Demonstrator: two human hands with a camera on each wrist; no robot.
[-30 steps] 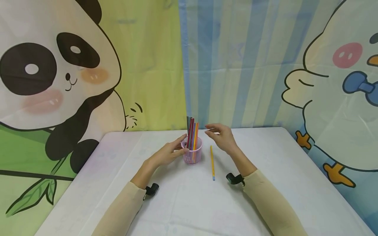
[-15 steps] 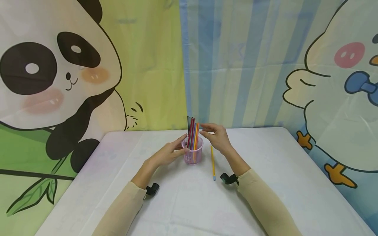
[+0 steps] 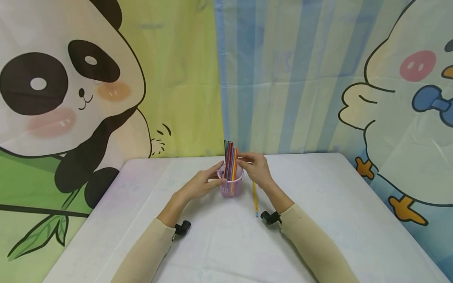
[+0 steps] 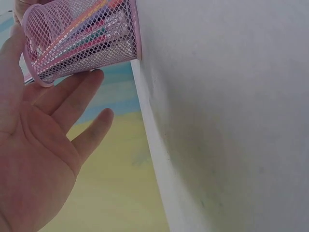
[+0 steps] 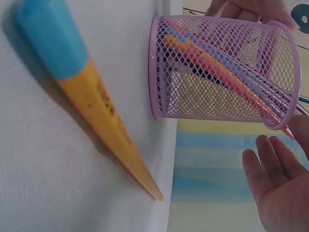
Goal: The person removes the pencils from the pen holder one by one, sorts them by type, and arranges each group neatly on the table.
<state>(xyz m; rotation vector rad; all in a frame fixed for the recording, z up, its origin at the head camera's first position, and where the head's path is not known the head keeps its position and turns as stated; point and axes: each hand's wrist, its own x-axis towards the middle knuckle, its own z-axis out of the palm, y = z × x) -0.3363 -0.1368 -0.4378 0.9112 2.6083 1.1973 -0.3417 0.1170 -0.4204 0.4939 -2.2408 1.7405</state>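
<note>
Since the earlier head frames the right hand [image 3: 255, 168] has come in from right of the pink mesh cup [image 3: 231, 184] and now sits at the tops of the coloured pencils [image 3: 231, 159]; left hand [image 3: 202, 182] and cup unchanged.

Head view: cup stands upright on the white table [image 3: 219, 243], near the far edge and about midway across. Pencils stand bundled in it, tips well above the rim. Left hand lies against the cup's left side, thumb near the rim, fingers relaxed. Right hand's fingertips meet at the orange pencil's top; possibly a pinch, but too small here to be sure. A yellow pencil [image 3: 255, 197] with a blue end lies flat on the table just right of the cup, apart from it.

Left wrist view: left hand [image 4: 38, 145] open, palm flat, fingers straight, their tips touching the cup [image 4: 82, 41] wall. Pencils visible through the mesh.

Right wrist view: yellow pencil [image 5: 91, 104] lies on the table close to the cup [image 5: 222, 72]. Right hand's fingers [image 5: 270, 179] extended just beside the rim; the fingertips are out of frame.
</note>
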